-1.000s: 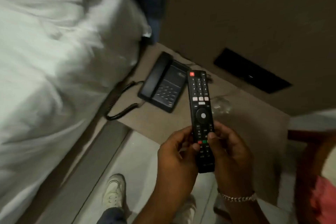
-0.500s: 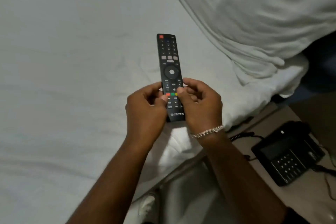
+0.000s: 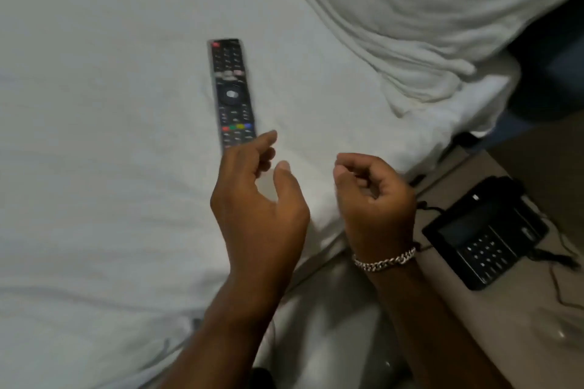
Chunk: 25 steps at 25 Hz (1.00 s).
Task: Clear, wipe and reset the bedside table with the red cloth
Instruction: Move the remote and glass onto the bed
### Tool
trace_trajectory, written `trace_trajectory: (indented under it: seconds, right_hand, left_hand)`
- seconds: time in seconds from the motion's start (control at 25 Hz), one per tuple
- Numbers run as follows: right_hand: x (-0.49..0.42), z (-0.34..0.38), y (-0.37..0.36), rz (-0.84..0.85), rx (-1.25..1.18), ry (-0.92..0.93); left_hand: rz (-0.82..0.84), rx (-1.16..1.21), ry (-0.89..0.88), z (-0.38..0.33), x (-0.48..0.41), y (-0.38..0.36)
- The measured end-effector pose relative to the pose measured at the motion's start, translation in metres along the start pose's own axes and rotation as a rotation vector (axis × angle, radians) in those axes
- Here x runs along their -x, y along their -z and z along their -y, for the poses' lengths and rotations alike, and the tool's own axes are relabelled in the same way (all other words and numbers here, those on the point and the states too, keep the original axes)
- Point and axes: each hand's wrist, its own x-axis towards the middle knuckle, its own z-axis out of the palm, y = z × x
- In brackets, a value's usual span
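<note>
A black TV remote (image 3: 232, 91) lies face up on the white bed sheet (image 3: 94, 151), blurred by motion. My left hand (image 3: 256, 199) hovers just below its near end with fingers apart and holds nothing. My right hand (image 3: 374, 202), with a silver bracelet at the wrist, is off to the right with fingers curled loosely and empty. The bedside table (image 3: 521, 309) shows at the lower right with a black desk phone (image 3: 486, 234) on it. The red cloth is out of view.
A white pillow (image 3: 426, 9) lies at the top right of the bed. The phone's cords trail across the table. A clear glass (image 3: 565, 328) stands blurred at the table's right edge. Pale floor (image 3: 331, 325) shows between bed and table.
The view swung from the table to the bed. Both hands carried the remote over the sheet, then let go; it now lies on the bed and the hands have drawn apart.
</note>
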Motion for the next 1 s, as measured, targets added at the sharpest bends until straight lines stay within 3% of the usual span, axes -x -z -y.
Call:
trace_trajectory:
  seconds: [0.16,0.4,0.56,0.64,0.8,1.0]
  right_hand:
    - [0.017,-0.059,0.12,-0.103,0.011,-0.146]
    - [0.038,-0.156,0.332,-0.394,0.298,-0.219]
    - [0.038,-0.209,0.406,-0.501,0.499,-0.181]
    - [0.033,-0.229,0.42,-0.45,0.432,-0.239]
    - [0.032,-0.244,0.422,-0.373,0.186,-0.375]
    - [0.028,-0.218,0.405,-0.383,0.178,-0.244]
  left_hand:
    - [0.257,0.133,0.038,-0.017,0.098,-0.068]
    - [0.742,0.145,0.07,-0.041,0.268,-0.194]
    - [1.085,0.045,0.012,-0.037,0.339,-0.264]
    - [1.214,0.004,-0.023,-0.03,0.358,-0.29]
    - [1.189,-0.022,-0.13,-0.016,0.37,-0.315]
    - [1.141,0.002,-0.222,-0.017,0.343,-0.302]
